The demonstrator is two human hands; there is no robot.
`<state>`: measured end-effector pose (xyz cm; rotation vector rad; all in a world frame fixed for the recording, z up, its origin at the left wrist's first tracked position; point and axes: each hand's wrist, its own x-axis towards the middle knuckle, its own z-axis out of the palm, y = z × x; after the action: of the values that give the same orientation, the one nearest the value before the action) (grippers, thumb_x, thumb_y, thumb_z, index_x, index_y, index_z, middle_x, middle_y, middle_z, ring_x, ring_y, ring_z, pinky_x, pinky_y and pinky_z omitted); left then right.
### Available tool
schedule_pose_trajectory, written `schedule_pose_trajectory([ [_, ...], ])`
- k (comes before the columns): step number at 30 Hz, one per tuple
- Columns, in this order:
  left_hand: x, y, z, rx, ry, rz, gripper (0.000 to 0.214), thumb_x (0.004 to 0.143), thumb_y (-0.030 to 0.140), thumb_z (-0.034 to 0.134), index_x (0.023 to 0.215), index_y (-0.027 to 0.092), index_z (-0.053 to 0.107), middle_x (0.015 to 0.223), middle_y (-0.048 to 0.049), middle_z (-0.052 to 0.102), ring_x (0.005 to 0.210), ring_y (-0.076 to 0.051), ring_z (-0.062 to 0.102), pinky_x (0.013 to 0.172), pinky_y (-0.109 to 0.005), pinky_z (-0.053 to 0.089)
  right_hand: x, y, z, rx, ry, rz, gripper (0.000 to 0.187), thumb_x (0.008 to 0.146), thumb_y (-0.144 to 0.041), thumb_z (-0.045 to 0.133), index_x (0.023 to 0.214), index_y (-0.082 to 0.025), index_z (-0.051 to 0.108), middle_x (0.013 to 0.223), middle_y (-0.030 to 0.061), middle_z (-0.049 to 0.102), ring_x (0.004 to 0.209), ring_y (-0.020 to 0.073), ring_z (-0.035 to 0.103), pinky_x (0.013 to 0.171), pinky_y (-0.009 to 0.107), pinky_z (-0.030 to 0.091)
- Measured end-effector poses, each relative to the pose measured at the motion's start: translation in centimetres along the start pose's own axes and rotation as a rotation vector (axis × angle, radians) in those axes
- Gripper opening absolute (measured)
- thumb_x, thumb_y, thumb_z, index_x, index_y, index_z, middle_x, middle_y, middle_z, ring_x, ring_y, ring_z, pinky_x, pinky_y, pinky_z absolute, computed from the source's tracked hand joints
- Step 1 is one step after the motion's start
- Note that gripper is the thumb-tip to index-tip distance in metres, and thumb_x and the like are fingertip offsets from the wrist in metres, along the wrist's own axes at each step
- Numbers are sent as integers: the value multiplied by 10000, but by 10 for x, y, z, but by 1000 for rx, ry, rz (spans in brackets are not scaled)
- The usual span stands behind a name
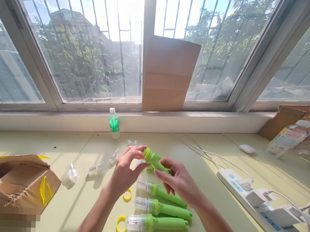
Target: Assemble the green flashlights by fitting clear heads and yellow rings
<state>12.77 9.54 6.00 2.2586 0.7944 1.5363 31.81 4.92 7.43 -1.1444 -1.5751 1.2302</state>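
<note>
Right hand (176, 180) grips the green handle (156, 163); left hand (125, 169) pinches its yellow-ringed tip. Hold the handle steady, keeping fingertips square on the tip.

two hands meet above a table (220, 149), the left hand (123, 172) and right hand (179, 180) both gripping one handled tool (154, 160). three more tools (158, 208) lie in a row just nearer. a bottle (114, 123) stands behind, a cardboard box (18, 185) left, a power strip (264, 206) right.
</note>
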Motion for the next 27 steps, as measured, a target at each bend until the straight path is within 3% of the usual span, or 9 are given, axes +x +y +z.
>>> schedule_pose_trajectory([
  [4,-2,-2,2,70,13,37,199,798,170,680,934,213,541,1129,-76,653,1006,-192,628,797,-357,583,2,-1,-3,-65,-7,-60,355,903,-496,494,775,-179,590,668,-10,534,538,102,467,502,219,382],
  [6,-3,-3,3,67,-31,13,261,776,170,700,965,218,526,1166,-71,634,1009,-183,619,776,-330,584,1,-1,-2,-67,-18,-17,359,918,-511,454,821,-188,578,648,-21,526,487,88,421,450,212,334],
  [9,-5,-4,4,77,-66,-17,262,793,98,645,965,222,492,1201,-55,616,1016,-164,607,788,-314,576,-1,-2,-1,-30,-38,75,303,867,-508,556,947,-218,522,633,-46,537,427,73,379,386,191,279],
  [13,-5,-3,4,115,-27,38,222,823,81,600,945,222,480,1191,-58,628,1026,-169,603,817,-332,558,-2,-4,-1,-19,-6,63,310,808,-484,641,823,-207,503,634,-52,511,411,69,414,377,194,298],
  [17,-5,-1,5,153,4,81,189,832,130,625,930,225,495,1174,-68,642,1076,-202,595,865,-379,538,1,-4,-5,-86,37,-45,303,841,-494,589,802,-193,585,646,-24,516,577,128,504,526,236,413],
  [22,-4,-3,3,148,-86,-8,211,827,161,638,970,225,497,1226,-76,608,1052,-192,614,790,-347,580,1,-2,-4,-225,53,-56,402,921,-489,448,721,-177,605,656,-3,539,526,106,414,483,236,323],
  [27,-4,-3,1,147,-58,11,157,834,151,627,914,218,510,1181,-69,637,987,-184,650,768,-339,593,-1,-5,-1,-132,36,-21,263,799,-429,662,899,-203,570,638,-42,523,549,103,426,487,208,320],
])
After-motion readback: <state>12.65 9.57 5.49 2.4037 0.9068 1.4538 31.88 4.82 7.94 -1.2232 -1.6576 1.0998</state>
